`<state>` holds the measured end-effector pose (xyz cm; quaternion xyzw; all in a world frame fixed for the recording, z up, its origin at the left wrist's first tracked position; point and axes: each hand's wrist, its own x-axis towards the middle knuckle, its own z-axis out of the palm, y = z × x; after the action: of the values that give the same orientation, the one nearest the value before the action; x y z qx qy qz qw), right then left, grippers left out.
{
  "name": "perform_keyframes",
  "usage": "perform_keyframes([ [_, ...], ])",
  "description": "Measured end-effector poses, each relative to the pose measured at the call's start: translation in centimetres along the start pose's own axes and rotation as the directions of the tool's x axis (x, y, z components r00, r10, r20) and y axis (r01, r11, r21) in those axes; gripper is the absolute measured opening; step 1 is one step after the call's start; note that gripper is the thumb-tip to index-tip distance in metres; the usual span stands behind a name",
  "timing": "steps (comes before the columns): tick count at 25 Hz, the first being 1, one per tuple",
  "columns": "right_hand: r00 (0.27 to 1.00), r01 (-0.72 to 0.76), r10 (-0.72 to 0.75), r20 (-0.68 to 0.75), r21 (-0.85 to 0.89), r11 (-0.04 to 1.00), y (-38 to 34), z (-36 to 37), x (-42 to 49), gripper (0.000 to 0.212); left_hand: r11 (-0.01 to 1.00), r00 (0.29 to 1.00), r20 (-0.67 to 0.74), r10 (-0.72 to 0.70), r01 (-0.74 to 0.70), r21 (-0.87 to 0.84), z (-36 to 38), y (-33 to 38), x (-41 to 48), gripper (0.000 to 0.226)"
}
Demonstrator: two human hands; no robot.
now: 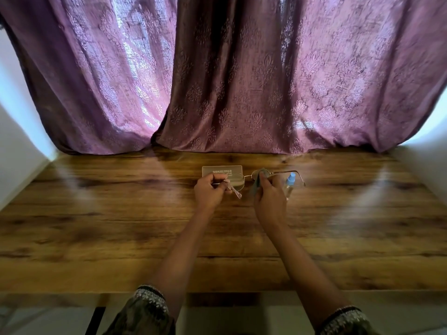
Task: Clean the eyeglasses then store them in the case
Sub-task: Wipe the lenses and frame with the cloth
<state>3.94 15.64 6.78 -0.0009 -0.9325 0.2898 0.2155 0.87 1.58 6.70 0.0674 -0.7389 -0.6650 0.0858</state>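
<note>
Glasses (244,178): held above the counter (121,226), just in front of the case (222,170), temples unfolded.
Left hand (210,192): fingers closed on the glasses' left temple hinge.
Right hand (269,199): pinching a cloth (259,181) around the right lens — fingers closed on it.
Spray bottle (289,185): right of the case, blue cap, partly behind the right hand.
Curtain (229,81): purple, behind the case.

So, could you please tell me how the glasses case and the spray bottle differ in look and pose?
The glasses case is a flat, pale translucent rectangle with printed text, lying behind the left hand. The spray bottle is narrow and clear with a light blue cap, and sits just beyond the right hand. The case looks wider than the bottle. Both rest untouched on the wooden table.
</note>
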Motion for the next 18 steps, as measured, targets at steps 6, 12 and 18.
perform_keyframes([
  [6,0.999,0.009,-0.008,-0.033,0.027,1.000,1.2,-0.5,-1.3,0.036,1.000,1.000,-0.001,-0.010,0.010,-0.002,-0.2,0.0,-0.1,0.011],
  [12,0.999,0.031,-0.031,-0.016,0.034,0.999,0.3,0.0,0.2,0.043,1.000,1.000,0.001,-0.005,0.005,-0.013,-0.1,0.0,-0.1,0.011],
  [18,0.998,0.009,-0.005,-0.059,0.054,0.999,1.5,0.0,-1.1,0.040,1.000,1.000,-0.003,-0.006,0.005,-0.029,-0.4,-0.2,0.1,0.014],
])
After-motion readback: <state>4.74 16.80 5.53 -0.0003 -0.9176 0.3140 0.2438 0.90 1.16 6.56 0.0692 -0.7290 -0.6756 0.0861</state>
